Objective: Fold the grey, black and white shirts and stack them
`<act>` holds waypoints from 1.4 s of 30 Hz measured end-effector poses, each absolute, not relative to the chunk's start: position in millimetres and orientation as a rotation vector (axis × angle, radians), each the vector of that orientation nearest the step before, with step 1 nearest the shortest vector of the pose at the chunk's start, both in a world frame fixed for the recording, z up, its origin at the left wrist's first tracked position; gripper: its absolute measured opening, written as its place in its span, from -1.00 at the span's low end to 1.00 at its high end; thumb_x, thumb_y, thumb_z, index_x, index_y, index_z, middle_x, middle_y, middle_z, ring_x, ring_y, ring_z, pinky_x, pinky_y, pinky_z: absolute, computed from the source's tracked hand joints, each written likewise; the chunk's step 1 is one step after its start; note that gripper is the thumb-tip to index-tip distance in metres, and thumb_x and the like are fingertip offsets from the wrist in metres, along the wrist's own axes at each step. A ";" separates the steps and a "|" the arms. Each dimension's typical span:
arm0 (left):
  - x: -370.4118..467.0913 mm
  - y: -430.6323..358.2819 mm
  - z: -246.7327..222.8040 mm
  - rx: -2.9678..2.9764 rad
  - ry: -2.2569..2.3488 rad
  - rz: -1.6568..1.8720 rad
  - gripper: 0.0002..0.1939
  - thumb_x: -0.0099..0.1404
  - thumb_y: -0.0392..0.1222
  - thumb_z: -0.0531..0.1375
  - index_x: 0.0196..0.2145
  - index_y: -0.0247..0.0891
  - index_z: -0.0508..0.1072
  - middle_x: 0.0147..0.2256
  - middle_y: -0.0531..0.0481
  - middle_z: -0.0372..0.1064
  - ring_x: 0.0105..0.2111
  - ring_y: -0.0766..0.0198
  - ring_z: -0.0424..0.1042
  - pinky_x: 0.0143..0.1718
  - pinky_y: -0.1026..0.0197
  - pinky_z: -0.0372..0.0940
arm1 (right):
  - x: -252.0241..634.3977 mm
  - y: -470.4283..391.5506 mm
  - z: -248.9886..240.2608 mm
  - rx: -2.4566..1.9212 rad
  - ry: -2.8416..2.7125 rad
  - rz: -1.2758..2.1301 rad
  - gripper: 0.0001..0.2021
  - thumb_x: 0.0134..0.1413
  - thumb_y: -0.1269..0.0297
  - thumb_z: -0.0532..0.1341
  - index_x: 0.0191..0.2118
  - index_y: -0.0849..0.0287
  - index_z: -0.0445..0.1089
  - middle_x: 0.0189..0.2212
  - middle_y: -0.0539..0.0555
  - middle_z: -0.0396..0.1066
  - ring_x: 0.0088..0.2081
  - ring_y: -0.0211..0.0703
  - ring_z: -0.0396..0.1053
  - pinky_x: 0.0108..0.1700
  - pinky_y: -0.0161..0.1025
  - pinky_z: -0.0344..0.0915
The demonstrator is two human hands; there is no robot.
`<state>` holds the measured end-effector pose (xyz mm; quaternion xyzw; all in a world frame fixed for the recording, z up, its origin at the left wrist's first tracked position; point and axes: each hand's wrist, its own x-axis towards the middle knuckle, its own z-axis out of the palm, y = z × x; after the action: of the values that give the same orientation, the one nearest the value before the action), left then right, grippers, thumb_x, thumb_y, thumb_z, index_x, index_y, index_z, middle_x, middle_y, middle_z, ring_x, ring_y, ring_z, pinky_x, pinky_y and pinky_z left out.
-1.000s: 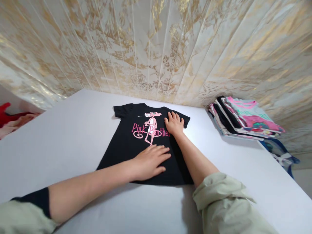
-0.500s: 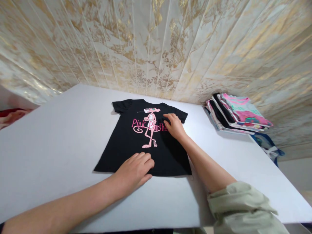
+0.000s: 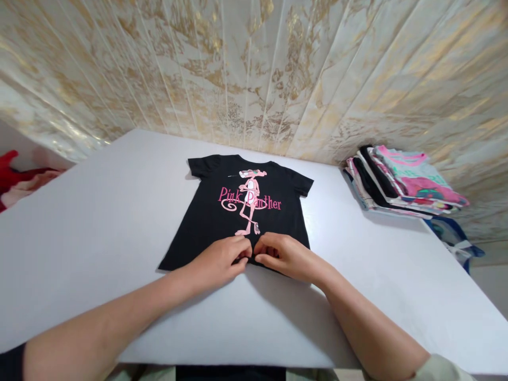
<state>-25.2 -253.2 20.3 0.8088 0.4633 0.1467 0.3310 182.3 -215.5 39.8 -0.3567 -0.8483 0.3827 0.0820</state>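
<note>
With the gripping step apparently in hand, the left hand [image 3: 227, 255] and right hand [image 3: 286, 254], fingers curled, pinch the black Pink Panther T-shirt [image 3: 236, 217] low down, likely needing an even hold next.

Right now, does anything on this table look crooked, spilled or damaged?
Just the folded clothes at the far right: their layers sit unevenly, and they seem to overhang the edge of the table, though the angle leaves that unsure. The black T-shirt shows no visible stain or tear.
</note>
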 end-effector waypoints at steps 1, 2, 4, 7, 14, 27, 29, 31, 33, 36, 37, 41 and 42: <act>-27.4 -249.5 20.3 2.034 1.194 0.416 -0.91 0.19 -0.37 0.06 -0.39 -0.23 0.31 -0.40 0.09 0.25 -0.41 0.33 0.26 -0.37 0.28 0.15 | 182.5 -217.4 40.9 -1.073 -2.573 1.119 -0.88 0.11 0.28 0.23 -0.22 0.13 0.41 -0.33 -0.03 0.38 -0.35 -0.28 0.31 -0.33 -0.35 0.17; -29.2 -246.6 20.3 1.973 1.175 0.438 -0.92 0.18 -0.35 0.06 -0.40 -0.23 0.31 -0.41 0.10 0.25 -0.43 0.35 0.24 -0.39 0.29 0.15 | 182.5 -219.1 41.2 -1.090 -2.605 1.078 -0.85 0.07 0.29 0.26 -0.20 0.13 0.40 -0.31 -0.02 0.39 -0.32 -0.26 0.31 -0.31 -0.35 0.17; -31.3 -243.3 20.9 1.898 1.147 0.463 -0.94 0.19 -0.32 0.06 -0.39 -0.24 0.32 -0.40 0.09 0.25 -0.45 0.37 0.23 -0.40 0.31 0.15 | 182.5 -221.0 39.6 -1.138 -2.628 0.996 -0.83 0.03 0.39 0.24 -0.20 0.12 0.39 -0.27 -0.01 0.39 -0.29 -0.25 0.32 -0.28 -0.34 0.16; -31.7 -243.5 23.8 1.848 1.143 0.467 -0.92 0.25 -0.24 0.06 -0.35 -0.24 0.34 -0.38 0.08 0.27 -0.44 0.36 0.25 -0.39 0.30 0.19 | 183.0 -218.3 33.7 -1.174 -2.568 1.007 -0.82 0.06 0.48 0.14 -0.24 0.11 0.41 -0.28 -0.02 0.41 -0.28 -0.26 0.33 -0.27 -0.35 0.15; -32.4 -247.4 25.8 2.002 1.176 0.452 -0.85 0.24 -0.17 0.16 -0.23 -0.23 0.39 -0.19 -0.03 0.37 -0.17 0.17 0.36 -0.14 0.17 0.24 | 186.0 -205.0 28.2 -1.192 -2.380 1.258 -0.82 0.21 0.25 0.11 -0.31 0.18 0.41 -0.46 -0.06 0.35 -0.40 -0.29 0.24 -0.36 -0.36 0.10; -39.2 -238.8 24.1 1.851 1.151 0.456 -0.75 0.31 -0.09 0.08 -0.40 -0.27 0.46 -0.39 0.05 0.39 -0.36 0.29 0.34 -0.31 0.29 0.19 | 196.2 -202.9 38.0 -1.143 -2.354 1.479 -0.77 0.18 0.14 0.14 -0.35 0.20 0.40 -0.53 -0.08 0.28 -0.47 -0.33 0.17 -0.44 -0.38 0.08; -39.3 -239.8 27.3 1.833 1.111 0.399 -0.71 0.30 -0.06 0.09 -0.40 -0.27 0.50 -0.38 0.03 0.43 -0.36 0.29 0.37 -0.32 0.30 0.20 | 201.8 -203.8 44.5 -1.113 -2.339 1.702 -0.72 0.21 0.09 0.12 -0.31 0.20 0.44 -0.52 -0.05 0.35 -0.48 -0.31 0.24 -0.43 -0.37 0.17; -39.5 -241.1 31.4 1.794 1.090 0.325 -0.67 0.31 -0.03 0.08 -0.40 -0.27 0.52 -0.40 0.02 0.46 -0.39 0.30 0.38 -0.36 0.31 0.19 | 206.6 -203.4 47.7 -1.113 -2.277 1.893 -0.65 0.24 0.05 0.07 -0.27 0.22 0.46 -0.49 0.02 0.43 -0.45 -0.26 0.34 -0.38 -0.33 0.28; -39.7 -242.8 35.6 1.742 1.109 0.263 -0.65 0.31 -0.01 0.06 -0.38 -0.26 0.53 -0.43 0.03 0.49 -0.43 0.32 0.39 -0.42 0.33 0.17 | 209.0 -200.9 45.7 -1.176 -2.222 1.842 -0.63 0.26 0.06 0.04 -0.26 0.22 0.46 -0.47 0.06 0.47 -0.44 -0.23 0.39 -0.35 -0.30 0.34; -39.9 -246.0 41.2 1.685 1.151 0.219 -0.66 0.32 0.00 0.04 -0.33 -0.25 0.51 -0.46 0.06 0.49 -0.49 0.34 0.38 -0.46 0.34 0.18 | 207.5 -193.9 34.2 -1.305 -2.220 1.223 -0.70 0.27 0.14 0.02 -0.21 0.17 0.45 -0.33 0.09 0.50 -0.31 -0.17 0.43 -0.22 -0.23 0.37; -39.8 -246.6 43.3 1.697 1.161 0.226 -0.67 0.33 0.00 0.04 -0.32 -0.25 0.51 -0.45 0.06 0.49 -0.50 0.33 0.39 -0.46 0.34 0.19 | 205.9 -191.5 28.9 -1.329 -2.227 0.966 -0.71 0.28 0.18 0.02 -0.15 0.15 0.45 -0.22 0.12 0.50 -0.20 -0.13 0.43 -0.12 -0.18 0.36; -38.3 -239.6 55.0 1.999 1.242 0.397 -0.68 0.37 -0.06 0.00 -0.24 -0.21 0.51 -0.30 0.01 0.51 -0.29 0.26 0.45 -0.24 0.26 0.28 | 195.9 -187.2 6.1 -1.453 -2.349 0.321 -0.57 0.26 0.18 0.06 0.20 0.16 0.26 0.22 0.20 0.22 0.24 0.01 0.13 0.24 0.00 0.07; -37.4 -233.9 57.7 2.098 1.267 0.444 -0.67 0.39 -0.07 -0.02 -0.18 -0.21 0.51 -0.22 -0.01 0.51 -0.20 0.23 0.45 -0.14 0.23 0.28 | 193.3 -187.6 1.3 -1.510 -2.389 0.259 -0.51 0.27 0.16 0.06 0.26 0.17 0.19 0.27 0.20 0.14 0.29 0.03 0.05 0.28 0.03 -0.01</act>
<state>-37.4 -233.9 57.7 0.7981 0.4819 0.1690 0.3196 193.3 -187.6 1.3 -0.5258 -0.8322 0.0903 0.1511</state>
